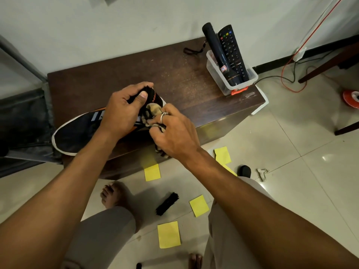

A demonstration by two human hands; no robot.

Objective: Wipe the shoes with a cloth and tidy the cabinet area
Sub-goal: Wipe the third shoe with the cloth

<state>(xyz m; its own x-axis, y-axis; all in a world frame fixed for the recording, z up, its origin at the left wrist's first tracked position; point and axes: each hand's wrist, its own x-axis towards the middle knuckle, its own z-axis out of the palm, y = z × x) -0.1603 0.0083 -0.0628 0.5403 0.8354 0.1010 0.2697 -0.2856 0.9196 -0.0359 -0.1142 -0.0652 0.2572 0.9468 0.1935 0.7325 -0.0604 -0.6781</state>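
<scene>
Two hands working | left hand fingers grip the shoe by its collar above the desk | right hand fingers pinch the cloth against its side

My black shoe, with a white-edged sole and orange trim, lies across the dark wooden cabinet. Its toe is at the near left corner, and my left hand grips its heel collar. The bunched tan cloth, held in my right hand, touches the shoe's side near the heel.
</scene>
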